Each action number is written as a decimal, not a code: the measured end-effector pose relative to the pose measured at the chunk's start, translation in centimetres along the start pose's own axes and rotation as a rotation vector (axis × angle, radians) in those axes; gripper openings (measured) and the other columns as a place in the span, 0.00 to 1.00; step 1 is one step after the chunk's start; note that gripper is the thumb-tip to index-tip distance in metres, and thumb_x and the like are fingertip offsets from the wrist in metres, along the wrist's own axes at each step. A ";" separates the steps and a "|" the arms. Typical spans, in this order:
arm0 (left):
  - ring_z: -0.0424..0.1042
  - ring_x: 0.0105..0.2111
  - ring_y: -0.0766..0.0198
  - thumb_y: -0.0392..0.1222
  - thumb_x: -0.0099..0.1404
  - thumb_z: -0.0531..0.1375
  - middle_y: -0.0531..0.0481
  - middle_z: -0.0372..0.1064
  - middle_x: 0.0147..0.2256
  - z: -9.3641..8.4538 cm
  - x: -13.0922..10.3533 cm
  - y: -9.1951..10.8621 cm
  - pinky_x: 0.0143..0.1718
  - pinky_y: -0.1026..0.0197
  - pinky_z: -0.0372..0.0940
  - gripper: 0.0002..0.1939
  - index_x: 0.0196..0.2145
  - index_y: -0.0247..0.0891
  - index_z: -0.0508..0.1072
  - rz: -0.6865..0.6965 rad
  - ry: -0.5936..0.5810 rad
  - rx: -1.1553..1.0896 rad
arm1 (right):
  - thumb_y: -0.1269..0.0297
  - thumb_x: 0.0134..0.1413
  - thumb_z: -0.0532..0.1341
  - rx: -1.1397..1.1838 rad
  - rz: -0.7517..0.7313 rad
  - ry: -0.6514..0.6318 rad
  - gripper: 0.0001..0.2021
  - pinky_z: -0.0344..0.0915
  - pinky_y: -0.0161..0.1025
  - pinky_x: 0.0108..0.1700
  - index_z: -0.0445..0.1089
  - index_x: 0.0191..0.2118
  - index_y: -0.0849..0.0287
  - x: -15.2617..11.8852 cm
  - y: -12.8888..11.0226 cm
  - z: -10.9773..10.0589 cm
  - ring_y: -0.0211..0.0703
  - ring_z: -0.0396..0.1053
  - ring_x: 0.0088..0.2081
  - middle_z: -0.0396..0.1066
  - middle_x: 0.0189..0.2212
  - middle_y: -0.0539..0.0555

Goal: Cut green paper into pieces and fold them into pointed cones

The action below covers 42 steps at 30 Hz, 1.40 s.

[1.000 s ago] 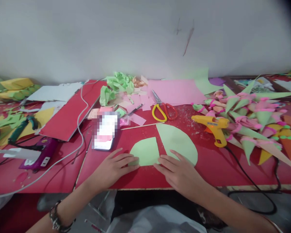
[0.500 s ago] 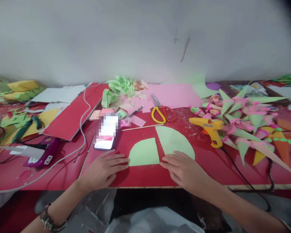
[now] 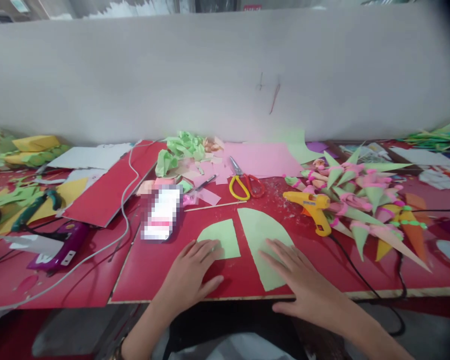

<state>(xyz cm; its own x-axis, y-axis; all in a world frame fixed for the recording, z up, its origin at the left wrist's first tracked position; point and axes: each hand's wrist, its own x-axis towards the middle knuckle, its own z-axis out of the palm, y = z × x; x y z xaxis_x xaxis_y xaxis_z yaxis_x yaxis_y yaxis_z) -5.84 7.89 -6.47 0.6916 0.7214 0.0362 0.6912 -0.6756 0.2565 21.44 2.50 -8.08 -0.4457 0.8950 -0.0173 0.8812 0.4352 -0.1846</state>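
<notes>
Light green paper, two cut pieces, flat on the red desk (image 3: pixel 138 270), lower centre of frame, a narrow strip of red between them. Larger green piece (image 3: pixel 260 232): roughly half-round, long axis slants from upper left to lower right, straight edge faces left, curve faces right. Smaller green piece (image 3: pixel 228 237): squarish corner points lower right, curved edge faces upper left; long axis can't tell, left end partly covered.

Left hand (image 3: pixel 191 272): fingers over left part of the smaller piece, slightly bent, thumb well apart, sticking out right. Right hand (image 3: pixel 303 280): fingers laid over the larger piece's curved side, a bit spread, thumb apart, pointing left. Neither hand clamped on anything; pressure can't tell.

Above the pieces: thin stick (image 3: pixel 215 205), near level, right end slightly higher. Scissors (image 3: pixel 242 174) above that, tips to upper left, yellow and red handles toward the bottom. Phone (image 3: pixel 163 215), screen pixelated, left of the smaller piece. Yellow glue gun (image 3: pixel 311 202) right of centre, nozzle left, handle down. Pile of paper cones (image 3: pixel 363 195), green and pink mostly, just beside it. Pink sheet (image 3: pixel 258 157) and crumpled green paper (image 3: pixel 185 146) back by the wall (image 3: pixel 195 75). Purple power strip (image 3: pixel 62 250) lower left.
</notes>
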 end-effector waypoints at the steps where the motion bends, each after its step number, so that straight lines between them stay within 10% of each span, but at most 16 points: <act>1: 0.57 0.54 0.57 0.49 0.64 0.49 0.48 0.58 0.55 0.0 0.0 -0.1 0.54 0.50 0.52 0.21 0.53 0.42 0.60 -0.021 0.001 0.010 | 0.64 0.42 0.62 -0.011 0.008 0.009 0.38 0.54 0.54 0.55 0.47 0.60 0.52 -0.5 -0.1 0.1 0.56 0.45 0.60 0.44 0.62 0.58; 12: 0.55 0.55 0.59 0.46 0.63 0.51 0.46 0.55 0.56 0.9 2.1 3.0 0.56 0.51 0.50 0.28 0.59 0.41 0.48 0.054 0.010 -0.080 | 0.80 0.47 0.49 0.328 -0.003 -0.082 0.26 0.54 0.41 0.56 0.64 0.50 0.48 -1.8 1.3 -3.1 0.40 0.60 0.53 0.64 0.52 0.46; 20: 0.55 0.55 0.56 0.50 0.63 0.50 0.47 0.55 0.56 1.8 3.6 2.8 0.56 0.49 0.49 0.26 0.57 0.40 0.54 0.025 0.010 0.004 | 0.63 0.58 0.50 0.447 0.052 -0.175 0.13 0.61 0.36 0.37 0.71 0.37 0.57 2.7 2.7 -4.9 0.43 0.69 0.35 0.73 0.34 0.54; 29: 0.54 0.55 0.55 0.52 0.63 0.48 0.44 0.51 0.58 1.8 2.7 4.0 0.55 0.51 0.48 0.29 0.58 0.37 0.50 0.123 0.090 0.098 | 0.59 0.55 0.54 0.417 0.060 0.043 0.10 0.59 0.35 0.37 0.66 0.35 0.60 5.9 2.3 -2.1 0.42 0.66 0.36 0.68 0.33 0.54; 42: 0.37 0.61 0.60 0.61 0.63 0.37 0.52 0.37 0.62 2.9 3.6 4.9 0.59 0.54 0.35 0.34 0.61 0.41 0.41 0.252 -0.099 -0.009 | 0.65 0.56 0.51 0.086 0.272 0.381 0.09 0.56 0.35 0.32 0.62 0.27 0.60 6.4 1.7 1.1 0.41 0.62 0.28 0.63 0.24 0.51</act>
<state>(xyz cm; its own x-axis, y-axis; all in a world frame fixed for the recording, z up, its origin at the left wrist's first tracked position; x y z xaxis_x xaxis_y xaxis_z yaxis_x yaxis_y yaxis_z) 0.63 6.76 -7.88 0.8589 0.5122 0.0051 0.4935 -0.8300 0.2599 19.94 8.89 -9.59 -0.0975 0.9544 0.2822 0.9345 0.1853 -0.3039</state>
